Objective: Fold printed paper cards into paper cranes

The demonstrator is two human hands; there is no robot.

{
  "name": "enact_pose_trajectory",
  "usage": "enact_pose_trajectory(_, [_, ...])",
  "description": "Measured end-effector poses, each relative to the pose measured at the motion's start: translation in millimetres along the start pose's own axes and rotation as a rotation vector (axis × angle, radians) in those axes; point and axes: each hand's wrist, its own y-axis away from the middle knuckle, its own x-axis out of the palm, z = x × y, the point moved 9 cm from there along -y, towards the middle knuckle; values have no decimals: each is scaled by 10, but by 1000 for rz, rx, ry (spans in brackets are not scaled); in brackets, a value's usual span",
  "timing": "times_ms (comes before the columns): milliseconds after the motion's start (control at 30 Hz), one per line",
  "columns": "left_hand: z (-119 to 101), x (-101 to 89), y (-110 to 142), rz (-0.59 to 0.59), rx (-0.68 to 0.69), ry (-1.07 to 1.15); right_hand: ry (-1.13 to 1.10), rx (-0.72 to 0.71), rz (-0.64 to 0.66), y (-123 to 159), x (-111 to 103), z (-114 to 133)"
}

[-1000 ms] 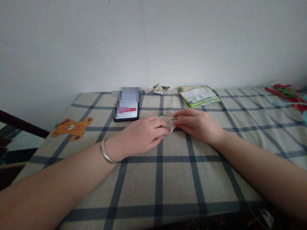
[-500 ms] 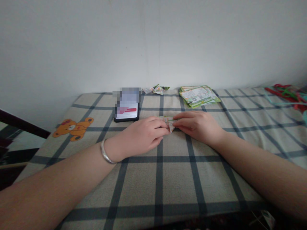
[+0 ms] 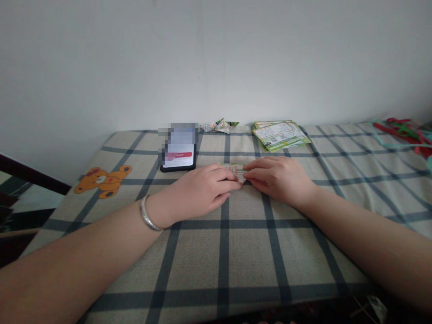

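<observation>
A small folded piece of printed paper point(image 3: 239, 169) lies at the middle of the table, partly covered by my fingers. My left hand point(image 3: 211, 186), with a silver bangle point(image 3: 147, 213) at the wrist, is closed on the paper's left side. On its right side, my right hand point(image 3: 281, 177) pinches the edge, fingers pressed together. The two hands' fingertips nearly meet. Behind them are folded paper pieces point(image 3: 221, 126) by the wall and a stack of green-and-white printed cards point(image 3: 280, 135).
A phone point(image 3: 180, 155) with a lit, partly blurred screen lies beyond my left hand. At the left sits a flat orange bear figure point(image 3: 104, 181). Red and green strips point(image 3: 405, 132) lie at the far right on the checked tablecloth point(image 3: 195, 261). A wall point(image 3: 216, 58) stands behind.
The raised pointed flap of the paper between my fingers now appears pressed flatter. My hands have barely moved.
</observation>
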Motion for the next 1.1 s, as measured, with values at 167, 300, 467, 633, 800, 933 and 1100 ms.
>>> enact_pose_trajectory(167, [-2,7,-7,26,-12,-5,5,5,7,2,10,-8])
enact_pose_trajectory(300, [-5,14,-7,39,-24,-30,2,12,15,-1,15,-14])
enact_pose_trajectory(467, [-42,27,-11,38,16,-88,-1,9,27,-15,21,-4])
enact_pose_trajectory(633, [-54,55,-6,45,37,-118,3,-21,5,-12,0,11])
enact_pose_trajectory(800, [-53,53,3,34,27,-139,12,-72,-9,-9,-43,57])
enact_pose_trajectory(933, [-54,59,4,41,17,-147,-35,-127,5,-8,-50,121])
enact_pose_trajectory(1100, [-56,76,3,51,15,-163,-51,-190,20,22,-57,187])
